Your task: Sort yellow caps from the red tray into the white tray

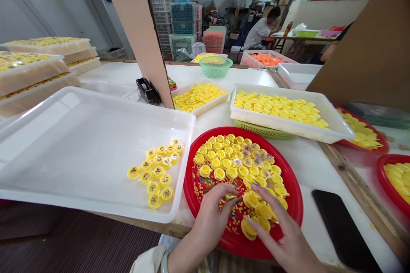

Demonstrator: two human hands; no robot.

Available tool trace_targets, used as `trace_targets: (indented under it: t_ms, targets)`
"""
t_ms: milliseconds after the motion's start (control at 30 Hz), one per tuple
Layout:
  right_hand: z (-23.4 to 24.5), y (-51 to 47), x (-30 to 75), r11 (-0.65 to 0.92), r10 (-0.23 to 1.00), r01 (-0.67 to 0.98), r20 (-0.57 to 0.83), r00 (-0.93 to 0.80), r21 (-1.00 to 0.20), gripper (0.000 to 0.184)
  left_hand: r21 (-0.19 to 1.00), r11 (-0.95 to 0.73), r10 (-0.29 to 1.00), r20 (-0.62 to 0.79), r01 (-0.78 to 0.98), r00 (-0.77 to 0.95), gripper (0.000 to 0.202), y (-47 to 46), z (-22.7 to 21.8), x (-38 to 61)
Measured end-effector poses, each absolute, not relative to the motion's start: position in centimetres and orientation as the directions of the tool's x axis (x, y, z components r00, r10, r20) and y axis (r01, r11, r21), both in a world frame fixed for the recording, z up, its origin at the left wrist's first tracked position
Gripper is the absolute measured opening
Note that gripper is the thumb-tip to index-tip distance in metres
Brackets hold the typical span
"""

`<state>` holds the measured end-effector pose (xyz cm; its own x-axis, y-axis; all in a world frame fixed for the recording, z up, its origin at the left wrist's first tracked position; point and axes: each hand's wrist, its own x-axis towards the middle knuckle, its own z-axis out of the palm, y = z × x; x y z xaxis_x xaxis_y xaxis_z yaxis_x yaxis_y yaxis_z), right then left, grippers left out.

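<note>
My left hand [213, 209] is over the near left part of a round red tray [189, 175], thumb and forefinger pinched on a small yellow round plastic piece [229, 196]. To its right, my right hand [285, 234] has its fingers spread above or against loose yellow cup-shaped pieces [249, 228] in the same tray. Farther back in the tray, many more pieces [219, 174] lie face up, and clear printed discs [258, 161] rest on some of them. Tiny yellow bits are scattered on the tray's patterned floor.
At left, a large white tray [80, 149] holds yellow pieces with printed centres [159, 172]. Behind are a white bin [288, 123] and a shallow tray [208, 108] of yellow pieces, plus a green basket [216, 68]. A black phone [344, 228] lies at right. A person [258, 34] sits beyond.
</note>
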<state>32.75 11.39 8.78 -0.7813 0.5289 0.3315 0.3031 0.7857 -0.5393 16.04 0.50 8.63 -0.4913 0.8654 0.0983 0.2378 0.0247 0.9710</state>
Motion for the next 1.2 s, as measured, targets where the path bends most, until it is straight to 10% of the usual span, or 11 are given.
trace_targets:
  t_ms: [233, 433, 833, 1000, 1200]
  targets:
    - [8.7, 19.9, 31.9, 0.834, 0.551, 0.455, 0.466, -0.692, -0.311, 0.033, 0.682, -0.081, 0.938, 0.299, 0.727, -0.176, 0.065, -1.1, 8.7, 15.4]
    - [7.2, 23.2, 29.0, 0.852, 0.504, 0.517, 0.402, -0.765, -0.083, 0.043, 0.882, -0.086, 0.891, 0.277, 0.464, -0.361, 0.035, -1.2, 9.1, 15.6]
    - [5.9, 25.1, 28.7, 0.869, 0.495, 0.435, 0.458, -0.739, -0.237, 0.051, 0.926, 0.066, 0.708, 0.219, 0.373, -0.672, 0.019, -5.7, 13.6, 8.5]
    - [7.0, 24.9, 29.2, 0.792, 0.595, 0.392, 0.450, -0.666, -0.467, 0.055, 0.637, 0.669, 0.455, 0.055, 0.383, -0.889, 0.054, -13.9, 15.0, -1.6]
    - [8.1, 21.6, 30.1, 0.365, 0.839, 0.376, 0.125, -0.530, -0.852, 0.048, 0.441, 0.812, 0.541, -0.324, 0.381, -0.776, 0.051, -16.6, 13.5, -5.2]
